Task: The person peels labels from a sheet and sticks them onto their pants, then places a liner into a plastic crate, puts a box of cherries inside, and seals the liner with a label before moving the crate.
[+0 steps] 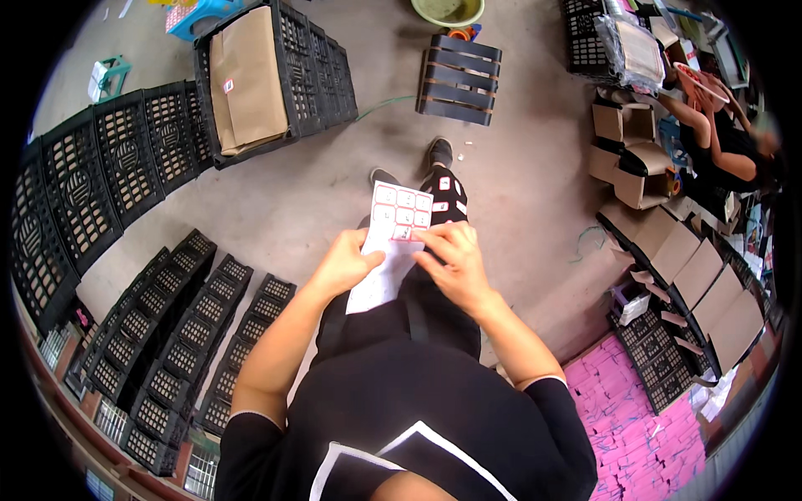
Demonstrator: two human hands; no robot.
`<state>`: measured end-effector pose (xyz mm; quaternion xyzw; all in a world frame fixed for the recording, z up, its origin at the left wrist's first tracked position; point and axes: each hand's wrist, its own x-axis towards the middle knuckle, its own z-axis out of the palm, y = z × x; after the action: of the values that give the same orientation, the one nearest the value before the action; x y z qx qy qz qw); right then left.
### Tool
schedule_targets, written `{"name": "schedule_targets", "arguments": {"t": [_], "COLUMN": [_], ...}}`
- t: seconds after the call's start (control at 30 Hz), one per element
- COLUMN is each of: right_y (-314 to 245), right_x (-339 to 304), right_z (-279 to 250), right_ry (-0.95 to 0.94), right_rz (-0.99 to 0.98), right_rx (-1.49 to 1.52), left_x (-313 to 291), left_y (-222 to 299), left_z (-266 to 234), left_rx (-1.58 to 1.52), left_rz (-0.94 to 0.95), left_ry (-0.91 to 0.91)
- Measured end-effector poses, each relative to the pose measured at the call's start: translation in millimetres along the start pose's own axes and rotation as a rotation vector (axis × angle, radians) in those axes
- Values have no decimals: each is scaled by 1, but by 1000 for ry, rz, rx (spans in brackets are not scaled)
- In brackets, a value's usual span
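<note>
A white sheet of red-bordered label stickers (374, 280) is held up in front of my lap. My left hand (347, 265) grips its left edge, the thumb lying across the front. At the sheet's right side, my right hand (458, 260) pinches a sticker at the end of the lowest row of labels. Whether that sticker has lifted from the backing is too small to tell. The lower part of the sheet is plain white backing. Several similar loose labels (444, 183) are stuck on the dark trouser leg over my right knee.
Black plastic crates (125, 159) line the left, one holding a cardboard box (251, 79). Ahead stands a black slatted stool (459, 79) near a yellow-green basin (449, 10). Opened cartons (639, 159) and a seated person (723, 142) are at right, above a pink stack (639, 417).
</note>
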<state>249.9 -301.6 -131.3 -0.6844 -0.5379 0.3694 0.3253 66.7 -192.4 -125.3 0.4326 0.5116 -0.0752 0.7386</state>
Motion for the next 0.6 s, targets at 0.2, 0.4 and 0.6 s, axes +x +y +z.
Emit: {"name": "schedule_targets", "arguments": {"t": [0.2, 0.4, 0.6], "right_y": [-2, -2, 11], "right_x": [5, 8, 9], "right_z": [12, 5, -5], "right_ry": [84, 29, -108], "right_rz": [-124, -311, -118], "right_rx": [-116, -195, 129], "left_x": [-8, -7, -13], "left_y": [14, 8, 33], "left_z": [5, 9, 11], "left_rx": [-95, -3, 326], "left_rz": [-47, 115, -70], "left_ry": [-55, -147, -117]}}
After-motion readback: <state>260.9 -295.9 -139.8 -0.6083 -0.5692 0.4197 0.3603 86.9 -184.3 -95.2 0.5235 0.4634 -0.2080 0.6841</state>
